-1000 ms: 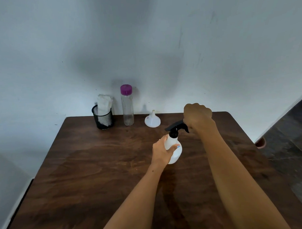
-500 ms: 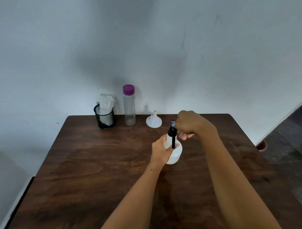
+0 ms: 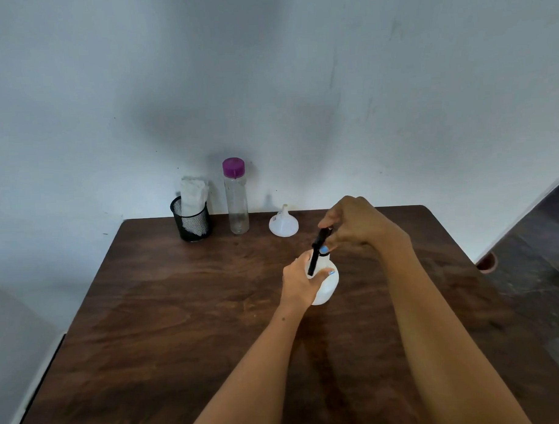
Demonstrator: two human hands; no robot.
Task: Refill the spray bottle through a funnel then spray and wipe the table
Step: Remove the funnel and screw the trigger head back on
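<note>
— What can't you make out?

— The neck of the round white plastic spray bottle [image 3: 326,284] is covered by the two hands, so I cannot tell whether the black trigger spray head [image 3: 317,250] is screwed on or loose. A small mark on the white plastic funnel [image 3: 283,224] is too tiny to read.

— And the hands?

— The left hand [image 3: 301,282] wraps its grip around the bottle's body, mid-bench, right of centre. The right hand [image 3: 356,222] reaches over from the right, fingers curled on the top of the spray head.

— The rest?

— Along the far edge of the dark wooden bench [image 3: 180,326]: a black mesh cup [image 3: 193,222] with a white cloth [image 3: 193,192], a clear purple-capped bottle [image 3: 236,197], then the funnel, spout up.
</note>
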